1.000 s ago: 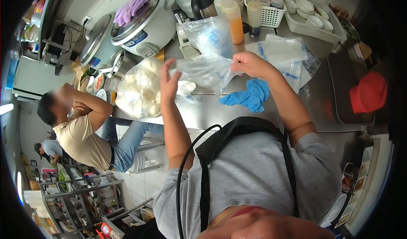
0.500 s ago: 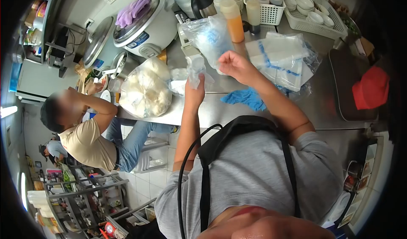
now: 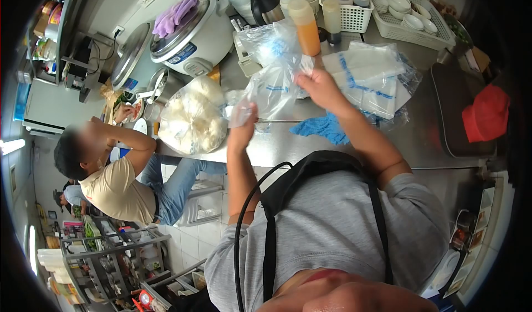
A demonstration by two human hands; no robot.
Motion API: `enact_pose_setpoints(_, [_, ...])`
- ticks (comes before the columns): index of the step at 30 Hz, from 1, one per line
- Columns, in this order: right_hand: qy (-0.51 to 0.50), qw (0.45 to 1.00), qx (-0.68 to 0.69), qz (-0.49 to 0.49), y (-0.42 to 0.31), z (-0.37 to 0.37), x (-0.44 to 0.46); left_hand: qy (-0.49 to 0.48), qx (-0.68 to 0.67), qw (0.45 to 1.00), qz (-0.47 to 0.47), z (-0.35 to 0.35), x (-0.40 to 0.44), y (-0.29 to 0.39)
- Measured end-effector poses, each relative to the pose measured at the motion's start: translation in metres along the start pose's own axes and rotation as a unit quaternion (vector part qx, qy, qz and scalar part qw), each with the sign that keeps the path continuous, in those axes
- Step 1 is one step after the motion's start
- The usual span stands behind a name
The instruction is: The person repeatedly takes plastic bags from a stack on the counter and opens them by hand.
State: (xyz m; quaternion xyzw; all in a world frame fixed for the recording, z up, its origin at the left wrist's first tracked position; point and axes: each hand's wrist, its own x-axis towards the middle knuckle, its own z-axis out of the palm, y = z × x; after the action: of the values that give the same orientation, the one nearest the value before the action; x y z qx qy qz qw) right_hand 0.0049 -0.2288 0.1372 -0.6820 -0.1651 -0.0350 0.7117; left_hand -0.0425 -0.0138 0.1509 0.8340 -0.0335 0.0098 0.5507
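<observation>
A clear plastic bag with blue print is stretched between my two hands above the steel table. My left hand grips its left edge, and my right hand pinches its upper right edge. Left of my left hand sits a large clear bag of white rounded pieces, whose kind I cannot make out. A blue cloth lies crumpled under my right forearm. Just right of my right hand are stacked flat plastic bags with blue print. Behind the held bag rests another crumpled clear bag.
Rice cookers stand at the back left, one with purple gloves on its lid. An orange sauce bottle, a basket of bowls and a dark tray line the table. A seated person is at left.
The bag, bunched in my left hand before, is now spread out between both hands. My right hand has closed on its edge, and my left hand has moved slightly left and down.
</observation>
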Motion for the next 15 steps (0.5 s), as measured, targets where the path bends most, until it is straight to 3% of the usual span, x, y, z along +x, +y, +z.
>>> enact_pose_setpoints(1, [0.004, 1.0, 0.01, 0.012, -0.002, -0.009, 0.003, -0.013, -0.111, 0.994, 0.009, -0.011, 0.0, -0.004])
enact_pose_setpoints(2, [-0.002, 1.0, -0.019, 0.025, -0.005, -0.017, 0.006, 0.049, -0.161, 0.984, -0.065, -0.019, -0.006, -0.006])
enact_pose_setpoints(3, [-0.007, 0.998, -0.047, 0.039, -0.008, -0.025, 0.008, 0.08, -0.206, 0.974, -0.048, -0.029, -0.007, -0.006])
enact_pose_setpoints(4, [-0.011, 0.996, -0.076, 0.052, -0.011, -0.029, 0.009, 0.026, -0.357, 0.933, -0.023, -0.039, -0.007, -0.008])
enact_pose_setpoints(5, [-0.003, 0.997, -0.016, 0.07, -0.017, -0.029, 0.007, -0.065, -0.509, 0.857, 0.051, -0.048, -0.01, -0.009])
enact_pose_setpoints(7, [0.013, 0.989, 0.105, 0.102, -0.028, -0.021, 0.0, -0.047, -0.552, 0.815, 0.17, -0.031, -0.017, 0.028])
enact_pose_setpoints(10, [0.013, 0.976, 0.148, 0.163, 0.007, 0.003, -0.01, -0.057, -0.439, 0.882, 0.16, -0.012, -0.008, 0.002])
enact_pose_setpoints(11, [-0.002, 0.981, 0.124, 0.148, 0.01, 0.013, -0.02, -0.043, -0.397, 0.903, 0.156, 0.003, -0.01, 0.023])
enact_pose_setpoints(14, [-0.065, 0.987, 0.052, 0.135, 0.054, 0.035, -0.05, 0.029, -0.392, 0.914, 0.106, 0.013, 0.0, -0.004])
enact_pose_setpoints(15, [-0.081, 0.988, -0.131, -0.017, 0.056, 0.032, -0.059, 0.06, -0.396, 0.916, 0.038, 0.011, 0.004, -0.001])
